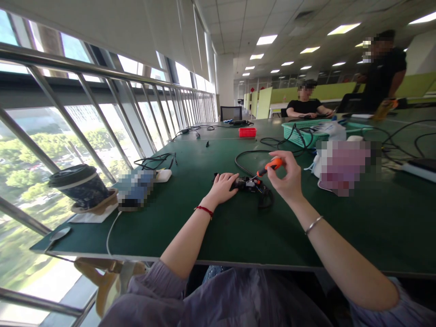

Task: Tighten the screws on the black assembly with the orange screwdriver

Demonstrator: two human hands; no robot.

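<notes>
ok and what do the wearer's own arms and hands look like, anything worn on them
Both the left hand and right hand are ungloved. A thin red cord bracelet circles the left wrist; a slim silver-coloured bangle circles the right. Loose greyish-purple sleeves end around the elbows.

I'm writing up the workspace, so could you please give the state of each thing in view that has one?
Black device: lying on the table
Screwdriver: tilted, tip down toward the black device
Left hand: resting on the black device
Right hand: pinching the screwdriver
Cup: lidded
Basket: upright, open-topped
Window blind: partly lowered
Ceiling lights: lit
</notes>
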